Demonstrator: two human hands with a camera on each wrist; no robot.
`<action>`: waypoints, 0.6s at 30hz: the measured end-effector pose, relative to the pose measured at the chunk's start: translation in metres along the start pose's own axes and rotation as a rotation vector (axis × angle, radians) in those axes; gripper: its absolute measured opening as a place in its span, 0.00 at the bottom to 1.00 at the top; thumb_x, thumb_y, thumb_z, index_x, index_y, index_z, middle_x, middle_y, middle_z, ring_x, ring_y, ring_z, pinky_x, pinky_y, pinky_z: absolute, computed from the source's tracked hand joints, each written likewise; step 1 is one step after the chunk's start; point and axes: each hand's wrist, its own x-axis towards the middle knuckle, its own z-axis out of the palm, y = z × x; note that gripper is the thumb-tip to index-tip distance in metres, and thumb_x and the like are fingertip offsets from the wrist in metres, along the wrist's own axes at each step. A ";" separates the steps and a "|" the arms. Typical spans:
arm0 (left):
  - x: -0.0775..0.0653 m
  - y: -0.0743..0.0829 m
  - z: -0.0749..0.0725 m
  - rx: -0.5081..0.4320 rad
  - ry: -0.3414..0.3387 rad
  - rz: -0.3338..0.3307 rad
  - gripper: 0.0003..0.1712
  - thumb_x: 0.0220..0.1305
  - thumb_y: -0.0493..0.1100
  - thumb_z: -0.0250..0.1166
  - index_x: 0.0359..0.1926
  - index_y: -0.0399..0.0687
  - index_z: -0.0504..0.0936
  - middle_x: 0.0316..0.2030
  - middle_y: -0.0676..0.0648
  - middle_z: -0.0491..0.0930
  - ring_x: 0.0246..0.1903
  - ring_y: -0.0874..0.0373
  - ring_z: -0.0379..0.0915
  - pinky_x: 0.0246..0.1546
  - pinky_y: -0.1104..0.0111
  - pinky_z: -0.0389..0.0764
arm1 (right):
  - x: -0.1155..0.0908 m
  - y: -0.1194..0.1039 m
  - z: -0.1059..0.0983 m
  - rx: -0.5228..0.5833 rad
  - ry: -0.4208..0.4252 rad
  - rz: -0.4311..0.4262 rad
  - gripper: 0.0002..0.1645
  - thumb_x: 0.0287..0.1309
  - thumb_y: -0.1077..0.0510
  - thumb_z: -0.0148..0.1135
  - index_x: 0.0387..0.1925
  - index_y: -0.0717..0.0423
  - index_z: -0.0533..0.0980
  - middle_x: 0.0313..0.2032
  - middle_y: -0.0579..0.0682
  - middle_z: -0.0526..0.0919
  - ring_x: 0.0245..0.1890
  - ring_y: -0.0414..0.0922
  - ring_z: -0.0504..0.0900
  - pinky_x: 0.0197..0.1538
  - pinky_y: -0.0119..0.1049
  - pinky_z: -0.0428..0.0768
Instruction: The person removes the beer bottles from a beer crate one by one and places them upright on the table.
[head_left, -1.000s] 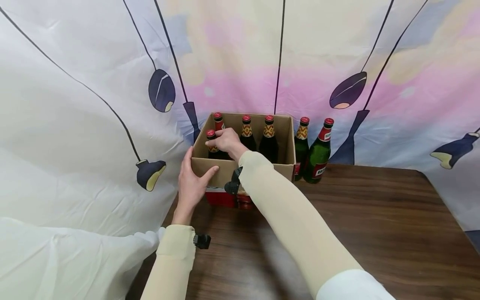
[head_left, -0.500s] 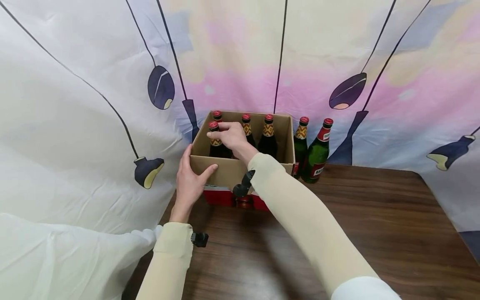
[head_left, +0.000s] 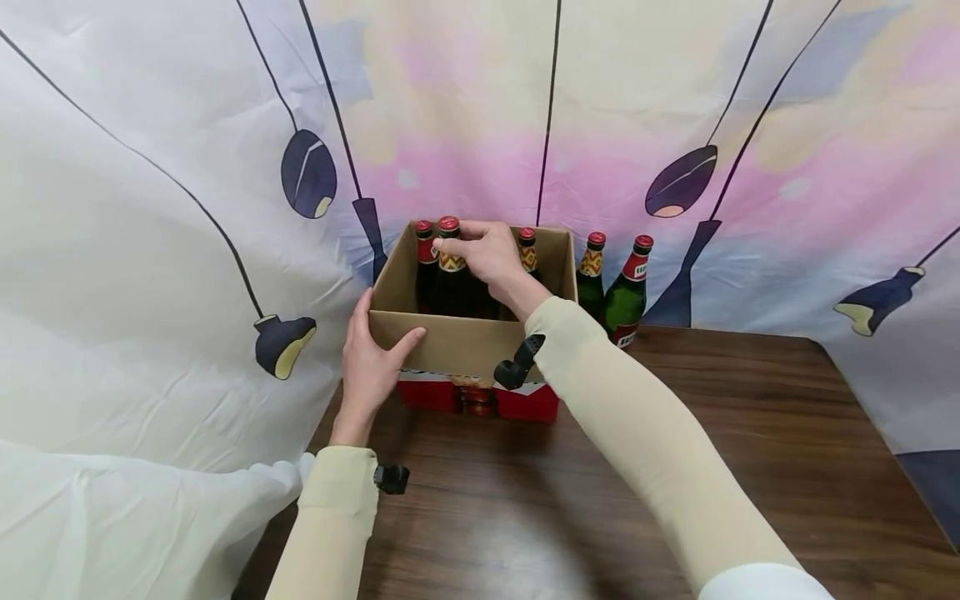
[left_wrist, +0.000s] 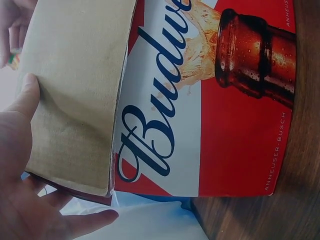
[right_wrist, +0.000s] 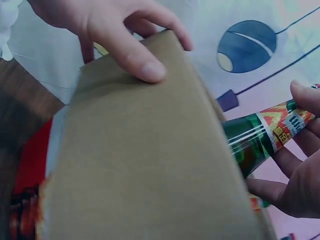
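My right hand [head_left: 495, 260] holds a green glass beer bottle [head_left: 454, 292] by its neck, with the red cap and patterned neck label showing. The bottle's lower part is hidden in the open cardboard box [head_left: 450, 346]; in the right wrist view its green shoulder [right_wrist: 247, 142] stands above the box edge. My left hand [head_left: 369, 367] grips the box's front left corner, the thumb flat on the brown front flap [left_wrist: 75, 115] and the fingers round the side. Inside the box, a bottle with a red neck label [head_left: 426, 271] and another [head_left: 528, 250] stand upright.
Two green beer bottles [head_left: 625, 302] stand on the wooden table [head_left: 750, 417] just right of the box. A patterned curtain [head_left: 615, 125] hangs close behind, and white cloth [head_left: 150, 500] lies along the left. The box front is printed red and white [left_wrist: 235, 145].
My right hand has lifted the bottle higher and shifted it right and back, so it now overlaps the bottle behind. My left hand keeps its grip on the box corner.
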 end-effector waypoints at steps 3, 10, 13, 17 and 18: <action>0.000 0.001 0.000 -0.003 -0.003 -0.002 0.57 0.63 0.54 0.78 0.84 0.55 0.54 0.80 0.40 0.60 0.76 0.40 0.61 0.76 0.38 0.63 | -0.001 -0.010 -0.012 0.021 0.022 0.013 0.27 0.62 0.52 0.77 0.62 0.48 0.85 0.59 0.51 0.88 0.40 0.41 0.78 0.38 0.32 0.75; 0.001 0.001 0.002 -0.009 -0.011 -0.011 0.57 0.63 0.55 0.77 0.84 0.56 0.54 0.80 0.40 0.60 0.76 0.40 0.61 0.76 0.38 0.64 | -0.001 -0.043 -0.051 0.160 0.084 0.036 0.27 0.62 0.57 0.77 0.62 0.52 0.84 0.52 0.56 0.89 0.38 0.41 0.83 0.42 0.38 0.85; 0.001 0.001 0.003 -0.009 -0.010 -0.007 0.57 0.63 0.54 0.78 0.84 0.55 0.54 0.80 0.40 0.61 0.76 0.40 0.61 0.76 0.38 0.64 | -0.001 -0.064 -0.072 0.197 0.100 0.067 0.26 0.62 0.58 0.77 0.62 0.50 0.84 0.54 0.53 0.88 0.46 0.44 0.83 0.55 0.47 0.85; 0.003 0.002 0.004 -0.009 -0.014 0.004 0.57 0.63 0.54 0.78 0.84 0.55 0.54 0.80 0.39 0.61 0.76 0.40 0.61 0.76 0.38 0.64 | -0.003 -0.095 -0.101 0.271 0.130 0.088 0.26 0.62 0.59 0.77 0.62 0.49 0.84 0.55 0.51 0.87 0.53 0.45 0.82 0.66 0.59 0.79; 0.004 0.002 0.006 -0.012 -0.015 0.006 0.57 0.63 0.54 0.78 0.84 0.55 0.54 0.80 0.39 0.61 0.76 0.40 0.61 0.76 0.38 0.64 | -0.004 -0.103 -0.109 0.290 0.143 0.088 0.26 0.61 0.59 0.77 0.62 0.49 0.84 0.54 0.50 0.87 0.53 0.45 0.82 0.67 0.61 0.77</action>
